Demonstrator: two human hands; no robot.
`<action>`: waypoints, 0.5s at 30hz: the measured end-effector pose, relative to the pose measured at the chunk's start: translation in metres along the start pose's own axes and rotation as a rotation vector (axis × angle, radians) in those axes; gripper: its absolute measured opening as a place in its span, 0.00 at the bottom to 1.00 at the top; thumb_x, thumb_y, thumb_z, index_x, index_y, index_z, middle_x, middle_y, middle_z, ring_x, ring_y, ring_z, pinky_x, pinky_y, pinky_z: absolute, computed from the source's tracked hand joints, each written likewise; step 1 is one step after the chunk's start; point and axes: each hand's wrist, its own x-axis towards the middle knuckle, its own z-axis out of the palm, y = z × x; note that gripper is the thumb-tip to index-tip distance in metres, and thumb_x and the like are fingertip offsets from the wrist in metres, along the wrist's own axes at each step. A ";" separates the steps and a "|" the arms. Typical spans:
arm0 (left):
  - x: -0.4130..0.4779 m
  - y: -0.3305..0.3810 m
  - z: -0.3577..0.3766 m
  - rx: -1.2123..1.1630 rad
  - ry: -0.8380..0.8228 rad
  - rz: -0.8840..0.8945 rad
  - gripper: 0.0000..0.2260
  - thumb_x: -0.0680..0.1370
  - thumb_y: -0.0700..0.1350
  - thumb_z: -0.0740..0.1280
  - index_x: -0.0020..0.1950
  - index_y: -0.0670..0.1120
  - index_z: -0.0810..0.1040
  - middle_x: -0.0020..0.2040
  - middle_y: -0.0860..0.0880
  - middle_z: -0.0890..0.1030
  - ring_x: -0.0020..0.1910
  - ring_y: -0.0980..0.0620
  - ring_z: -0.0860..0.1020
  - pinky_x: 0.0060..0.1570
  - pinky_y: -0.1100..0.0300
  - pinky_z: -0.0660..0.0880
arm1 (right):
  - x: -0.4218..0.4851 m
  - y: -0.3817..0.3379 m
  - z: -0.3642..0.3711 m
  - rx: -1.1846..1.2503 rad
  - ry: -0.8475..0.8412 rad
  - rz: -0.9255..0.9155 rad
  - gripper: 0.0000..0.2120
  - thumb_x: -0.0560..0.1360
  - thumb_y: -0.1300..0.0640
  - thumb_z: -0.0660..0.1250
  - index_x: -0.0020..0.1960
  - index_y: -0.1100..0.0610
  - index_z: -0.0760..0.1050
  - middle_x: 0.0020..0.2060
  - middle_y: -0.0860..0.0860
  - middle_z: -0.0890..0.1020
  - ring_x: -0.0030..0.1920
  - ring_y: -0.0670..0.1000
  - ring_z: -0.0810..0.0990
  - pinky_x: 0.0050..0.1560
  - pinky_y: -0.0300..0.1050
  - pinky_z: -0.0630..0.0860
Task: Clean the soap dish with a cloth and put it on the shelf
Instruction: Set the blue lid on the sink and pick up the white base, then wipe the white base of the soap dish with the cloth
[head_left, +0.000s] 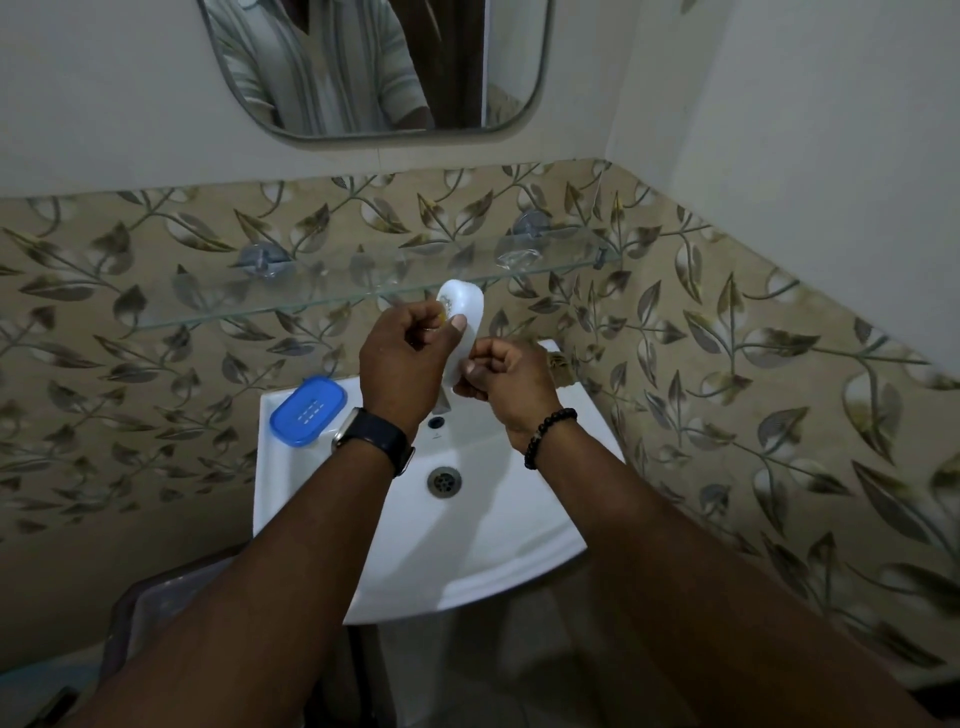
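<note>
Both hands hold a white oval soap dish tilted on edge above the back of the sink, just in front of the glass shelf. My left hand grips its upper part with the thumb pressed on its face. A small yellow bit shows under those fingers; what it is cannot be told. My right hand pinches the dish's lower end. Grey grime marks the dish's top. A blue soap dish part lies on the sink's back left corner.
The white sink with its drain lies below my hands, and the tap is mostly hidden behind them. The shelf hangs on suction cups on the leaf-patterned tiles. A mirror is above. A dark bin stands lower left.
</note>
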 end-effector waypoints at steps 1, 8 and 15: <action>0.000 -0.001 -0.002 -0.031 -0.005 -0.014 0.16 0.75 0.54 0.74 0.57 0.46 0.83 0.51 0.48 0.86 0.49 0.51 0.83 0.55 0.50 0.82 | 0.002 -0.001 -0.001 -0.168 0.030 -0.073 0.10 0.79 0.69 0.65 0.47 0.57 0.81 0.39 0.52 0.83 0.41 0.50 0.83 0.44 0.43 0.81; 0.005 -0.015 -0.020 -0.329 0.045 -0.338 0.21 0.74 0.60 0.73 0.42 0.40 0.82 0.42 0.42 0.86 0.39 0.47 0.87 0.43 0.51 0.85 | 0.005 -0.008 -0.010 -1.192 -0.006 -0.715 0.14 0.70 0.71 0.68 0.51 0.58 0.83 0.39 0.57 0.81 0.42 0.61 0.79 0.36 0.54 0.78; -0.004 -0.038 -0.032 -0.622 0.047 -0.491 0.06 0.79 0.45 0.72 0.48 0.43 0.82 0.48 0.44 0.85 0.44 0.46 0.87 0.41 0.56 0.84 | 0.010 0.010 -0.024 -1.250 0.175 -0.859 0.22 0.73 0.72 0.64 0.65 0.62 0.78 0.56 0.58 0.83 0.55 0.60 0.80 0.52 0.52 0.79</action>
